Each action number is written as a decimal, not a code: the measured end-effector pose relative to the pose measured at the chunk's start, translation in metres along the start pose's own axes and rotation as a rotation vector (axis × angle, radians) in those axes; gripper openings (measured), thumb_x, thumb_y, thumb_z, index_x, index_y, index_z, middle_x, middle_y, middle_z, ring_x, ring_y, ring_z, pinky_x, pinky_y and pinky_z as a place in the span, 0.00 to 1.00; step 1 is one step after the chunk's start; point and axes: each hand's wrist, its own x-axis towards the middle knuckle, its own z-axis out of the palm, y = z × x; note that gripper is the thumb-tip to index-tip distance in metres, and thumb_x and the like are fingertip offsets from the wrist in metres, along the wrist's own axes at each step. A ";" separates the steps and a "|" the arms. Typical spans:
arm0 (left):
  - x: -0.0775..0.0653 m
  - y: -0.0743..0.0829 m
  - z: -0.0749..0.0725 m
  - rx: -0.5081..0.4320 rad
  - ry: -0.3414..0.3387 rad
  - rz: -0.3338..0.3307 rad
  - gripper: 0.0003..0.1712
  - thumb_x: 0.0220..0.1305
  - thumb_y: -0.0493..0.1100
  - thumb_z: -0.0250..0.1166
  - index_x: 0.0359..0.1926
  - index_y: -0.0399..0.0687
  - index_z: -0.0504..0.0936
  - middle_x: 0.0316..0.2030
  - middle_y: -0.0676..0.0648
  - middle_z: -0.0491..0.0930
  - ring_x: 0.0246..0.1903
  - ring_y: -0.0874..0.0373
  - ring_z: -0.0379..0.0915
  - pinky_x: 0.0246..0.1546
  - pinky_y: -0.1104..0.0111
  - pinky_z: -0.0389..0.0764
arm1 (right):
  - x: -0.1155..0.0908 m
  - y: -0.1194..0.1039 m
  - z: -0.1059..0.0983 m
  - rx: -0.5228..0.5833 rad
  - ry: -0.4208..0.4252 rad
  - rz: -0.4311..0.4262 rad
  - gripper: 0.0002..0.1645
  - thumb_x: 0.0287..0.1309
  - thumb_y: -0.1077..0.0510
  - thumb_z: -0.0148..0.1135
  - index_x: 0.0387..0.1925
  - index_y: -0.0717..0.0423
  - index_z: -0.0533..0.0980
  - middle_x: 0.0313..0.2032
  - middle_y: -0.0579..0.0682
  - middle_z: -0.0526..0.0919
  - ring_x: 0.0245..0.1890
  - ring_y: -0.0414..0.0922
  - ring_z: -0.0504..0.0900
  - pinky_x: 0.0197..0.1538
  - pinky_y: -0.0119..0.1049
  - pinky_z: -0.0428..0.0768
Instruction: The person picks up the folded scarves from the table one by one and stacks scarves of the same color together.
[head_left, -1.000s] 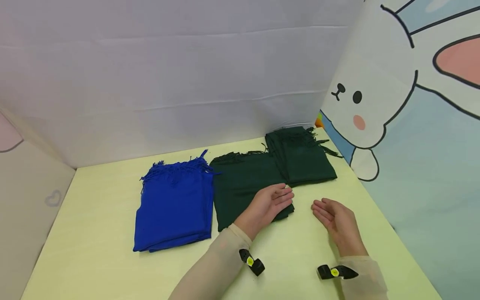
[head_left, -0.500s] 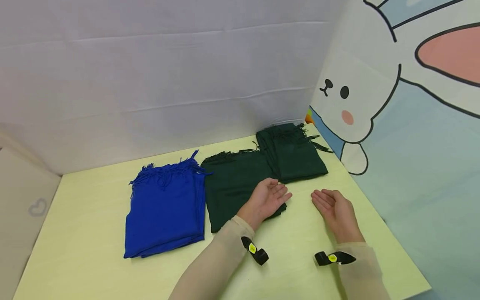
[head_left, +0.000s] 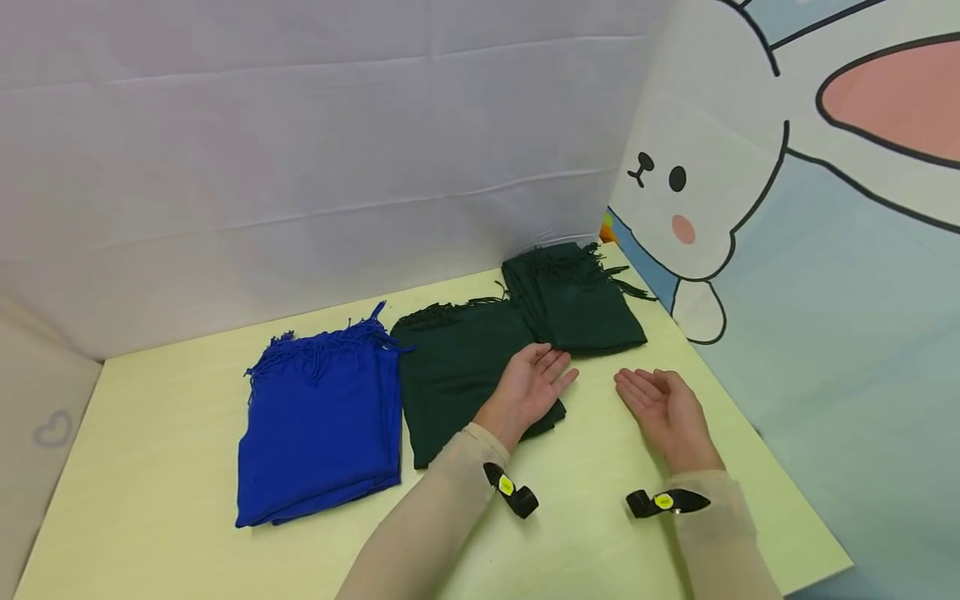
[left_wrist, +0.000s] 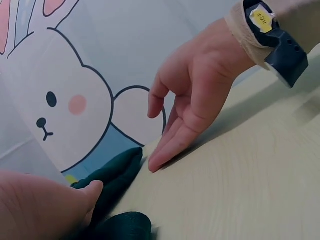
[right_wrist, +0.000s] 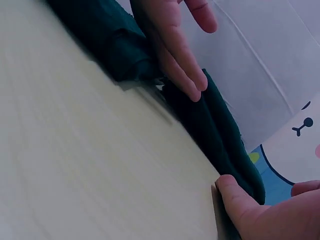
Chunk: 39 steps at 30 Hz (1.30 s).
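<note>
Three folded scarves with fringed ends lie on the pale table (head_left: 165, 433). The blue scarf (head_left: 322, 425) is at the left. Beside it a dark green scarf (head_left: 457, 367) lies in the middle, and another dark green scarf (head_left: 581, 304) is at the back right, overlapping its corner. My left hand (head_left: 527, 387) is over the right part of the middle scarf, palm turned up and in, fingers extended, holding nothing. To its right, my right hand (head_left: 667, 408) is above the bare tabletop in front of the back scarf, palm up, fingers extended and holding nothing.
A white cloth wall (head_left: 322, 150) stands behind the table, and a wall with a printed rabbit (head_left: 697, 192) runs along the right side. Each sleeve carries a black wrist camera (head_left: 513, 492). The table's right front corner shows at lower right.
The head view has shifted, so the scarves appear further left. Both hands have moved slightly away from me toward the back scarf; the left fingers have spread a little. The scarves lie as before.
</note>
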 end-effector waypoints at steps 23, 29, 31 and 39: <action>-0.003 0.002 0.003 0.014 0.027 0.028 0.35 0.77 0.40 0.47 0.77 0.37 0.44 0.75 0.35 0.51 0.74 0.44 0.51 0.71 0.52 0.61 | 0.058 -0.003 0.028 0.281 0.106 0.072 0.44 0.69 0.59 0.59 0.78 0.45 0.48 0.77 0.48 0.52 0.74 0.45 0.57 0.73 0.41 0.60; -0.007 -0.003 -0.001 0.053 0.044 0.020 0.32 0.79 0.41 0.46 0.77 0.39 0.49 0.75 0.35 0.52 0.73 0.43 0.53 0.70 0.52 0.62 | 0.066 -0.010 0.037 0.227 0.229 0.086 0.44 0.61 0.66 0.66 0.74 0.44 0.60 0.68 0.50 0.70 0.68 0.43 0.69 0.70 0.40 0.66; -0.008 -0.005 -0.001 0.053 0.052 0.025 0.32 0.78 0.40 0.46 0.77 0.38 0.49 0.74 0.33 0.54 0.73 0.42 0.54 0.70 0.52 0.62 | 0.069 -0.011 0.039 0.196 0.269 0.082 0.43 0.60 0.67 0.67 0.73 0.44 0.63 0.59 0.51 0.79 0.65 0.43 0.72 0.68 0.40 0.69; -0.007 -0.015 0.002 0.031 0.115 -0.023 0.32 0.72 0.37 0.53 0.70 0.28 0.53 0.68 0.28 0.60 0.70 0.37 0.58 0.70 0.52 0.62 | 0.072 -0.010 0.052 0.171 0.334 0.062 0.40 0.61 0.70 0.64 0.71 0.48 0.63 0.49 0.51 0.77 0.63 0.43 0.73 0.65 0.38 0.71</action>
